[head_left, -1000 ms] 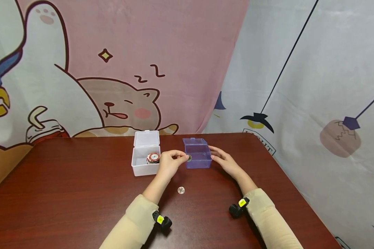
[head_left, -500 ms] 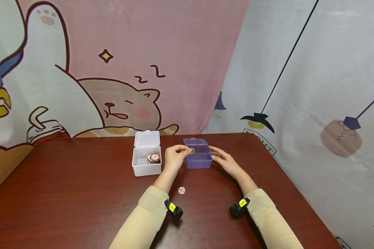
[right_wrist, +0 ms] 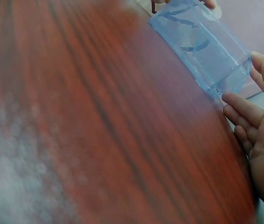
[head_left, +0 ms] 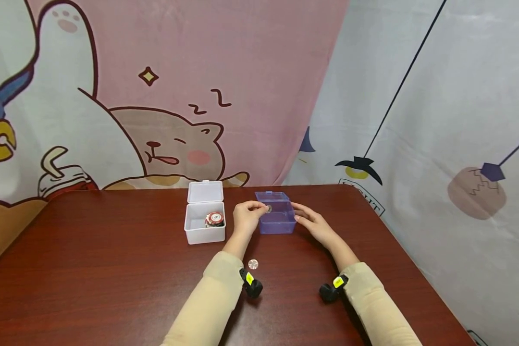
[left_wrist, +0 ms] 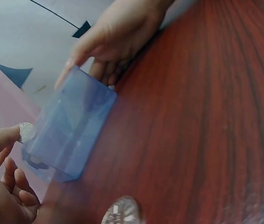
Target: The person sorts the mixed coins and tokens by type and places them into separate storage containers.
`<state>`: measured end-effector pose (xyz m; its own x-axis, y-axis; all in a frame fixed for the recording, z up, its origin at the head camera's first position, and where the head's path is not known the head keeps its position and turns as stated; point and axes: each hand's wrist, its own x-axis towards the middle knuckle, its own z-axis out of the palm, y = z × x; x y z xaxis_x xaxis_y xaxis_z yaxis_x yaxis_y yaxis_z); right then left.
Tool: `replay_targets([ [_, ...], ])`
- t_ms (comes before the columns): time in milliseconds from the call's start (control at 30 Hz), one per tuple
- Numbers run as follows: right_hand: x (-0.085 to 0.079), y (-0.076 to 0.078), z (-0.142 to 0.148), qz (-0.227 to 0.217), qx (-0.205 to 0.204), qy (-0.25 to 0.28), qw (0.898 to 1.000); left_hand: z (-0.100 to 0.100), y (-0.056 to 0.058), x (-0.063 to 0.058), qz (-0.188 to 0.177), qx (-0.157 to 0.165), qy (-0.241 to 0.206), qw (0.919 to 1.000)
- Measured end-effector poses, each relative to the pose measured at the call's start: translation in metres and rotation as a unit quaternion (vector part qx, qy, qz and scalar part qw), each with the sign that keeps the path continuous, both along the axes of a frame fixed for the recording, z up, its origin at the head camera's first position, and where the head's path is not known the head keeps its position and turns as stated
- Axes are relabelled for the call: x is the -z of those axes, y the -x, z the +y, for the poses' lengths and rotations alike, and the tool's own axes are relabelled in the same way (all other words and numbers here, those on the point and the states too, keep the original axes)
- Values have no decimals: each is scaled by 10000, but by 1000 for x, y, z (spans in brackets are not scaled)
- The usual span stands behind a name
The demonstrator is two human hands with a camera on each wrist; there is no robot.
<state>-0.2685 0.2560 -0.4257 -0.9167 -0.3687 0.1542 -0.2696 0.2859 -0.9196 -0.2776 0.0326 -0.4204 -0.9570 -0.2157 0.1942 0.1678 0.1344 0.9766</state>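
My left hand [head_left: 246,218] pinches a small silver coin [left_wrist: 27,132] between thumb and fingertips. In the head view the coin overlaps the inside of a clear blue-purple plastic box [head_left: 277,228], whose lid [head_left: 271,196] is tipped back. The left wrist view shows the coin at the box's edge. My right hand [head_left: 315,225] rests its fairly straight fingers against the box's right side. A second shiny coin [head_left: 253,264] lies flat on the table in front of the box, beside my left forearm.
A white box [head_left: 204,235] with its lid up stands left of the clear box. It contains several stacked poker chips [head_left: 215,219]. The dark red-brown table [head_left: 112,269] ends at a patterned cloth [head_left: 259,72] behind.
My left hand has moved right and slightly away from me, carrying the coin over to the clear box. My right hand has stayed at the box's side.
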Motion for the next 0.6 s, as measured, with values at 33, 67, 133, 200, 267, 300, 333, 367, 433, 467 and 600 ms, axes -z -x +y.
replay_targets([
  [33, 0, 0, 0, 7, 0, 2, 10000, 1, 1, 2, -22, -10, 45, 10000],
  [67, 0, 0, 0, 13, -2, 1, 10000, 1, 1, 3, -38, -20, 87, 10000],
  [133, 0, 0, 0, 21, -2, 5, 10000, 3, 2, 5, -69, -23, 143, 9999],
  [200, -1, 0, 0, 18, 9, 10, 10000, 4, 3, 6, -49, -41, 215, 9997],
  [267, -1, 0, 0, 9, 17, 8, 10000, 4, 4, 8, 1, -60, 276, 9996],
  [300, -1, 0, 0, 3, 22, 9, 10000, 5, 4, 9, 36, -72, 295, 9995],
  [333, -1, 0, 0, -3, 24, 11, 10000, 5, 4, 10, 87, -92, 313, 9994],
  [367, -1, 0, 1, 2, 25, 13, 10000, 5, 4, 10, 139, -110, 329, 9993],
  [433, -1, 0, 1, 10, 15, 10, 10000, 5, 4, 12, 230, -148, 340, 9990],
  [467, -1, 0, 1, 10, 15, 8, 10000, 5, 4, 13, 273, -170, 340, 9989],
  [600, 0, 0, 0, 11, 12, -4, 10000, 5, 2, 15, 497, -222, 313, 9980],
])
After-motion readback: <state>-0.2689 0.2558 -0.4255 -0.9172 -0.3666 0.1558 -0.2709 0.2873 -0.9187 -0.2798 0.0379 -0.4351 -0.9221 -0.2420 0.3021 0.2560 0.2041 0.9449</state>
